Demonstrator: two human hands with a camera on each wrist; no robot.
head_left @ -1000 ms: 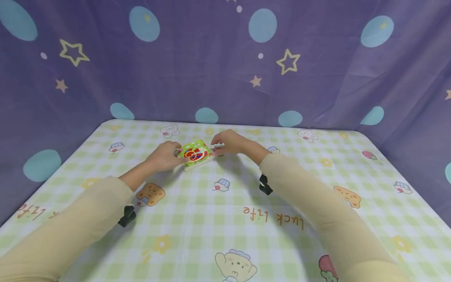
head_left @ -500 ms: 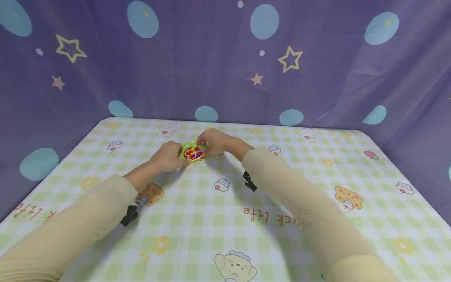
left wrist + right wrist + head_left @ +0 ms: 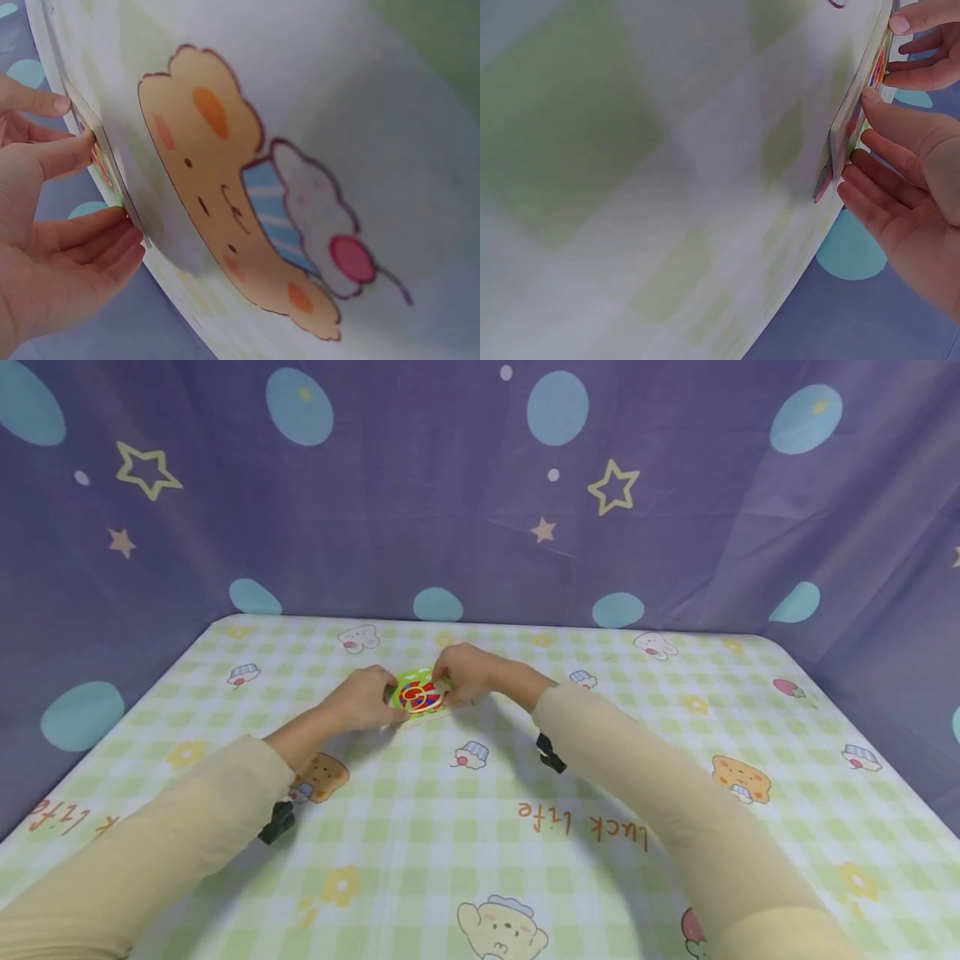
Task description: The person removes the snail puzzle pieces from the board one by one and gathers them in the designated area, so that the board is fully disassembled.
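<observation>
A small flat puzzle board (image 3: 415, 695), green with a red and blue spiral picture, lies on the far half of the table. My left hand (image 3: 363, 697) grips its left end, thumb at the near edge and fingers at the far edge. At the right end, my right hand (image 3: 467, 675) pinches a small pale-edged puzzle piece (image 3: 447, 685) against the board's face; the fingers hide most of it. In the left wrist view the board (image 3: 112, 165) appears edge-on. The right wrist view shows my right thumb and fingers around the board's end (image 3: 841, 139).
A white and green checked tablecloth (image 3: 480, 827) with cartoon prints covers the table. Behind the table's far edge hangs a purple curtain (image 3: 420, 485) with stars and blue ovals. A black wrist strap part (image 3: 551, 753) shows below the right sleeve.
My right hand has brought the piece from beside the board's right end leftward over it, then slightly back right. The board has shifted a little right and nearer; my left hand stays on it.
</observation>
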